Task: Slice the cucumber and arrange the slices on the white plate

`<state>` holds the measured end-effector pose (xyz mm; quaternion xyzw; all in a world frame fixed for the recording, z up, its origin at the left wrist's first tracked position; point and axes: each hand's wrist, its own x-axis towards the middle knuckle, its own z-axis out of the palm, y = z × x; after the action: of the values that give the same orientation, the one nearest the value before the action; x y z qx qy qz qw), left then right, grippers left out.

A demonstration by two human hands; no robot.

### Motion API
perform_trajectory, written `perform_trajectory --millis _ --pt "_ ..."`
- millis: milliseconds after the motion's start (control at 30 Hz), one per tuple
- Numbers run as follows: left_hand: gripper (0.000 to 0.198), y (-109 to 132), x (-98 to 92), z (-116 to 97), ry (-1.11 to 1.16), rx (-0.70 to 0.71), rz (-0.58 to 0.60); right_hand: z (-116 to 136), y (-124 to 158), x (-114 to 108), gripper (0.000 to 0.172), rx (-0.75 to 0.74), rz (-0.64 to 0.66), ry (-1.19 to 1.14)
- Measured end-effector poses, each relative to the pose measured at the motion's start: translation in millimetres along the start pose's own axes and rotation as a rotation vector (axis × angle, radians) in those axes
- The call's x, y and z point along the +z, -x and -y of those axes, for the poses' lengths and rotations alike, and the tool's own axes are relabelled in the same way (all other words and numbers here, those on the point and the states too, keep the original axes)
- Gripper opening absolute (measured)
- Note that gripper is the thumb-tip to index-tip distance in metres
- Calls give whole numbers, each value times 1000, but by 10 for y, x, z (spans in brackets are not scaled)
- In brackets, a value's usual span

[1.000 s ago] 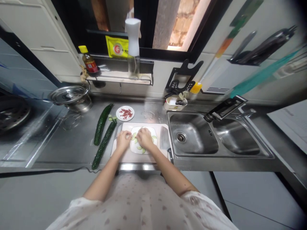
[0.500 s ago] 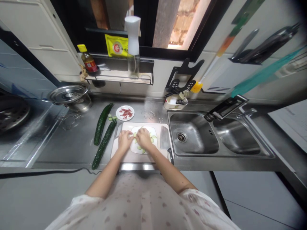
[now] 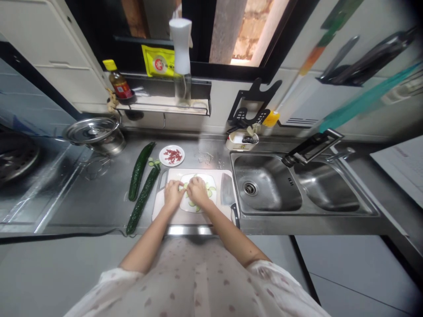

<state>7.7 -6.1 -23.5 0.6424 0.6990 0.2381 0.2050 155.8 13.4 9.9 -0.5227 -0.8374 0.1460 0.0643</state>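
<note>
A white plate (image 3: 202,207) with several pale green cucumber slices (image 3: 209,192) around it lies on the cutting board (image 3: 165,215). My left hand (image 3: 172,193) is at the plate's left edge, its fingers pinched on what looks like a cucumber slice. Over the plate, my right hand (image 3: 197,190) has its fingers bent down and close to the left fingertips; what they hold is hidden beneath them. A knife (image 3: 228,193) with a black handle rests on the board's right side.
Two whole cucumbers (image 3: 142,200) lie left of the board, with cut ends beside them. Behind it stands a small plate of red bits (image 3: 172,161). A double sink (image 3: 267,185) is on the right, a lidded steel pot (image 3: 99,136) at the back left.
Both hands stay at nearly the same place over the plate, with only slight finger movement. The view has shifted a little.
</note>
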Motion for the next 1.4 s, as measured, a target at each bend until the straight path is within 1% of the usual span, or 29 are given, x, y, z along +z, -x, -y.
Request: perform_trajectory --millis 200,333,600,900,1200,1400 --pt "17 0 15 -6 -11 1 1 -9 0 21 25 2 -14 4" --pt "18 5 18 -14 -8 -2 -3 -24 7 27 22 22 -45 -13" --pt "19 0 19 -18 -3 -12 -3 -50 24 47 19 49 -56 -26" --pt "17 -24 -72 7 -4 -33 -55 -124 51 26 19 77 -128 -44" --pt "20 -10 -44 -58 -46 -12 -10 -27 24 31 19 107 -56 -31" --pt "19 -12 -29 -47 -57 -3 -7 -9 4 19 19 87 -70 -36"
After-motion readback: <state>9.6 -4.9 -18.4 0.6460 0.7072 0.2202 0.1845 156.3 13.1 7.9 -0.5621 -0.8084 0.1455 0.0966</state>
